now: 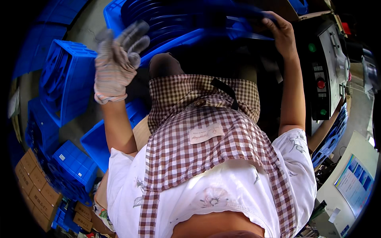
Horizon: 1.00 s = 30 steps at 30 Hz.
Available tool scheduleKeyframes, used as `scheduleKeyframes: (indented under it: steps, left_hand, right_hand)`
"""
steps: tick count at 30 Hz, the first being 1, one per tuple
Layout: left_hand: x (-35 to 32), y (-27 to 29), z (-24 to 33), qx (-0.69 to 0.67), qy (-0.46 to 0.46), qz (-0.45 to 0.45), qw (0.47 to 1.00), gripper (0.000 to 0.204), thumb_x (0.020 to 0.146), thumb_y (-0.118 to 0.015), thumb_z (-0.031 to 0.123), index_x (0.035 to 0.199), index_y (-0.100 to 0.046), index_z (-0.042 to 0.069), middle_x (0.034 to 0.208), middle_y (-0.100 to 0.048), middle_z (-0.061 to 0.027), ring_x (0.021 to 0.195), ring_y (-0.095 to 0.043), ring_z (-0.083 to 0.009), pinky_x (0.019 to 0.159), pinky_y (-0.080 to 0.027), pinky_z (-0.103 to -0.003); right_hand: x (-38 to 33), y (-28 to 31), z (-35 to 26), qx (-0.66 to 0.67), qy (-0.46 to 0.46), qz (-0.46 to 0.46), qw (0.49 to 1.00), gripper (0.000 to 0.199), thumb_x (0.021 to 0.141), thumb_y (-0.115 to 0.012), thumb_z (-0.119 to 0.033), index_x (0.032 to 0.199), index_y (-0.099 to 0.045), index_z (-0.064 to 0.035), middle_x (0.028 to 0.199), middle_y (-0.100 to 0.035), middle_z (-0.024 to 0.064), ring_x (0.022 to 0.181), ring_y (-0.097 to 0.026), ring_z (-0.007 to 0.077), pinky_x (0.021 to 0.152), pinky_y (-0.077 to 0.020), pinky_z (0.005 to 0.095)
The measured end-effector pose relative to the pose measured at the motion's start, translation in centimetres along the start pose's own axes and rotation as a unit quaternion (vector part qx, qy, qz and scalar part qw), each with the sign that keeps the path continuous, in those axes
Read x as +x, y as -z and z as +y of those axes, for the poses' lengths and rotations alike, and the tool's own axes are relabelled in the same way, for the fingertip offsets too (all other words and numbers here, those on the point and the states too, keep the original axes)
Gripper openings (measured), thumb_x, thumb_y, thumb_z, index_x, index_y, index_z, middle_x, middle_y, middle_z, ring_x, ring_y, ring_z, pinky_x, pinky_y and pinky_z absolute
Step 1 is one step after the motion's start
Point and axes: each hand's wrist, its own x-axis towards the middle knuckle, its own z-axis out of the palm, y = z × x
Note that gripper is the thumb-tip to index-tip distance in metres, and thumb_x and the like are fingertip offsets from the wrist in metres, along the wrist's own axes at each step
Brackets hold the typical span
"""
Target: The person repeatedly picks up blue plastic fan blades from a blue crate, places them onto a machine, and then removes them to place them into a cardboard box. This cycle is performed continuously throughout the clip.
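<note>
Right hand (279, 29) grips blurred dark part (248, 27), long axis extending left; gloved left hand (119, 59), fingers spread, empty, is farther left.

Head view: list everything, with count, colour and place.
Crates: several, blue, top and left
Discs: many, dark, in top crate
Blurred object: one, dark, top, right of centre
Cardboard boxes: several, brown, lower left
Control box: one, black and white, right
Buttons: three, green and red, on control box
Poster: one, blue and white, lower right
Apron: one, brown-white checked, centre
Shirt: one, white, lower centre
Left hand: one, gloved, upper left
Right hand: one, bare, upper right
</note>
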Motion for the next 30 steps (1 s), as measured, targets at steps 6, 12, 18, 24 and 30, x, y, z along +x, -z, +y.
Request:
scheduleKeyframes:
  steps: [6, 12, 18, 24, 30]
  left_hand:
    - [0.6, 3.6, -5.1, 0.437, -0.163, 0.184, 0.865, 0.061, 0.096, -0.053, 0.043, 0.137, -0.042, -0.001, 0.130, -0.054, -0.0201, 0.121, -0.054, -0.0321, 0.101, -0.047, -0.041]
    - [-0.3, 3.3, -12.6, 0.152, 0.062, 0.170, 0.972, 0.055, 0.093, -0.057, 0.048, 0.123, -0.053, 0.002, 0.120, -0.059, -0.0195, 0.106, -0.061, -0.0307, 0.091, -0.051, -0.044]
    - [-0.8, 3.2, -13.3, 0.162, 0.037, 0.193, 0.967, 0.056, 0.093, -0.056, 0.050, 0.123, -0.050, 0.003, 0.108, -0.060, -0.0169, 0.098, -0.061, -0.0288, 0.088, -0.051, -0.044]
    - [-1.4, 4.5, -13.4, 0.086, 0.031, 0.246, 0.965, 0.065, 0.095, -0.046, 0.056, 0.131, -0.047, 0.002, 0.108, -0.060, -0.0139, 0.099, -0.060, -0.0278, 0.086, -0.052, -0.044]
    - [-2.2, 4.6, -13.2, 0.070, 0.025, 0.299, 0.951, 0.052, 0.097, -0.047, 0.049, 0.125, -0.052, 0.005, 0.102, -0.063, -0.0106, 0.091, -0.062, -0.0247, 0.083, -0.054, -0.043]
  right_hand:
    - [-4.3, -0.9, 5.4, 0.288, -0.246, 0.124, 0.917, 0.013, 0.093, -0.059, -0.015, 0.095, -0.063, -0.0021, 0.074, -0.061, 0.0050, 0.066, -0.062, 0.0149, 0.063, -0.0551, 0.0292]
    - [-7.9, -3.0, 11.0, 0.359, -0.377, 0.163, 0.838, 0.023, 0.095, -0.057, -0.017, 0.101, -0.057, 0.0057, 0.083, -0.062, 0.0130, 0.066, -0.062, 0.0199, 0.059, -0.0577, 0.0326]
    - [-9.7, -5.2, 12.9, 0.460, -0.396, 0.158, 0.779, 0.015, 0.096, -0.054, -0.010, 0.097, -0.056, 0.0044, 0.078, -0.057, 0.0103, 0.058, -0.062, 0.0210, 0.052, -0.0600, 0.0300]
    - [-11.1, -7.7, 14.2, 0.596, -0.395, 0.147, 0.684, 0.016, 0.097, -0.048, -0.006, 0.084, -0.053, 0.0016, 0.070, -0.052, 0.0063, 0.053, -0.059, 0.0175, 0.052, -0.0603, 0.0291]
    - [-11.0, -9.1, 13.1, 0.605, -0.401, 0.151, 0.671, 0.014, 0.097, -0.045, -0.003, 0.088, -0.053, 0.0020, 0.072, -0.052, 0.0064, 0.054, -0.058, 0.0185, 0.054, -0.0607, 0.0309]
